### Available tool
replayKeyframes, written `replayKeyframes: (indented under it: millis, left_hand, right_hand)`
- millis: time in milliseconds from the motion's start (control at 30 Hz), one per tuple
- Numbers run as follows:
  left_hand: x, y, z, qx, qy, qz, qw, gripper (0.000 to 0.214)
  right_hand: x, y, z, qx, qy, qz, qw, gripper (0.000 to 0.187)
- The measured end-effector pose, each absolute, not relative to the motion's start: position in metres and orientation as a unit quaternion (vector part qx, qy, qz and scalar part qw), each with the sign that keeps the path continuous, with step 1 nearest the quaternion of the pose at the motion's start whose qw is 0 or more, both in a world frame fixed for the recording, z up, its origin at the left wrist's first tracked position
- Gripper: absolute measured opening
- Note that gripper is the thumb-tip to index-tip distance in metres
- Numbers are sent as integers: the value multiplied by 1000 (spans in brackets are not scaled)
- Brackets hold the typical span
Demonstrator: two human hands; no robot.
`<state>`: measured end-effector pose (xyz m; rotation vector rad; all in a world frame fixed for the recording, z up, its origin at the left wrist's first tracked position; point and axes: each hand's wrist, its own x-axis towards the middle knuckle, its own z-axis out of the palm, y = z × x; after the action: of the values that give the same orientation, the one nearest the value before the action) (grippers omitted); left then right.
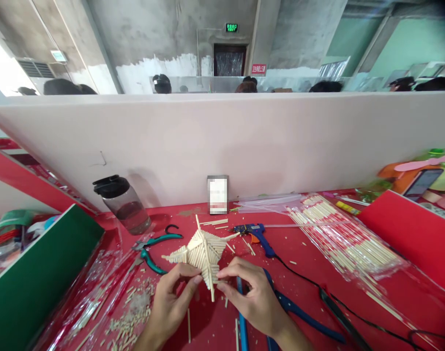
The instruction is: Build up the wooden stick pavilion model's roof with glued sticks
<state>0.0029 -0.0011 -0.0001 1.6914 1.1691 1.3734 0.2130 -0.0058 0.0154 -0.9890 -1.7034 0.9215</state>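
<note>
A star-shaped model built of pale wooden sticks (207, 251) is raised just over the red table, its points facing several ways. My left hand (176, 290) is closed on its lower left edge, thumb and forefinger pinching the sticks. At the lower right edge, my right hand (246, 287) has thumb and forefinger pinched on what looks like a short wooden stick (222, 281), touching the model or very close to it. A blue hot glue gun (257, 236) lies beyond my right hand. Teal-handled pliers (153, 263) lie left of the model.
A dark-lidded bottle (124, 204) stands back left, near a green panel (50, 278). Cut stick bits (129, 312) litter the left front. Bundled sticks (347, 234) lie right. Blue-handled cutters (303, 314) and a black cord (299, 273) lie by my right forearm. A white partition (281, 146) closes the back.
</note>
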Motion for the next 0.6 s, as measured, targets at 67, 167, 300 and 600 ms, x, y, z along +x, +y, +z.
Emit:
replayKeyframes:
  millis: [67, 167, 300, 600]
  left_hand:
    - [3, -1, 0, 647, 444, 528, 325, 7]
    - [4, -1, 2, 649, 441, 531, 321, 7]
    - [4, -1, 5, 646, 441, 534, 321, 7]
    - [-3, 0, -3, 640, 458, 529, 318, 11]
  right_hand:
    - [213, -5, 16, -397, -693, 375, 471, 5]
    - [212, -5, 16, -401, -687, 375, 476, 3]
    - [211, -4, 16, -412, -680, 375, 476, 7]
    - [207, -6, 16, -419, -670, 399, 465, 11]
